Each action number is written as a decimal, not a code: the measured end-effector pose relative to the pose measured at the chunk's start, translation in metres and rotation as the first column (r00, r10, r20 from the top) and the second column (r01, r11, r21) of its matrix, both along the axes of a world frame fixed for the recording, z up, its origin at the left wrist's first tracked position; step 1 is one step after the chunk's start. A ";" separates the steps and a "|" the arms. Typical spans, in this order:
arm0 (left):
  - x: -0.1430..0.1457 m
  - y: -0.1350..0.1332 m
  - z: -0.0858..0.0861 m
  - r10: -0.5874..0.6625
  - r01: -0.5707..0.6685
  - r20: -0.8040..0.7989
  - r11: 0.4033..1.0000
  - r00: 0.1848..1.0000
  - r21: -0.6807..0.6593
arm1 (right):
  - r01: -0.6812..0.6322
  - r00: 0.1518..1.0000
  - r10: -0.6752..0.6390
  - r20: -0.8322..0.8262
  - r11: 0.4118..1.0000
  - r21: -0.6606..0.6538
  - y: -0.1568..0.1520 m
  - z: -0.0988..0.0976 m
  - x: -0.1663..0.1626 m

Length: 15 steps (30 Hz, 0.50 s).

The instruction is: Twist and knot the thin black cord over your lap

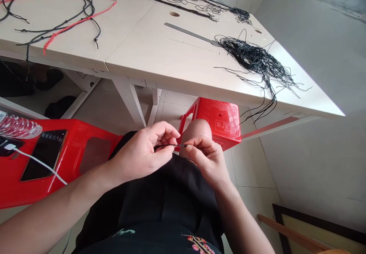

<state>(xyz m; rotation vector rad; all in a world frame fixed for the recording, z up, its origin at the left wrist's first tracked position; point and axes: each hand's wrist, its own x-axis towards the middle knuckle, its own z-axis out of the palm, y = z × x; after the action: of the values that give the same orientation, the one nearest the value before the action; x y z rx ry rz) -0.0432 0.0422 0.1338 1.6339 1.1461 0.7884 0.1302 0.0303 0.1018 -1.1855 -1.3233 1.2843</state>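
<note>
A thin black twisted cord (179, 145) stretches between my two hands above my lap. My left hand (145, 149) is closed on the cord, its thumb and fingers round one end. Opposite it, my right hand (207, 157) pinches the cord between thumb and forefinger. A loose thread trails below the right fingertips, dark against the black clothing. Much of the cord inside the left palm is hidden. On the table beyond my hands lies a tangled bundle of black cords (254, 59), with strands hanging over the front edge.
The pale table (160, 63) carries a steel ruler (188, 33), finished black cords and a red cord (105, 10). A red stool (219, 117) stands under the table edge. At left, another red stool (85, 132) holds a phone (44, 155), a white cable and a plastic bottle (20, 126).
</note>
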 end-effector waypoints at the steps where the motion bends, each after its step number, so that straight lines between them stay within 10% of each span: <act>1: -0.002 0.001 0.000 0.008 -0.008 0.002 1.000 1.000 0.014 | 0.008 1.000 -0.008 0.007 1.000 0.003 0.001 0.001 0.000; 15: -0.030 0.072 0.040 0.103 -0.067 -0.170 0.976 0.980 0.207 | -0.030 0.988 0.003 0.155 0.985 0.173 0.057 0.055 0.014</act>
<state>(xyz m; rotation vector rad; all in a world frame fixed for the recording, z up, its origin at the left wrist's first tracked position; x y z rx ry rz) -0.0734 0.1140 0.1733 1.8638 1.3049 0.8474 0.1441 0.0876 0.1568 -1.1706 -1.5284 1.0804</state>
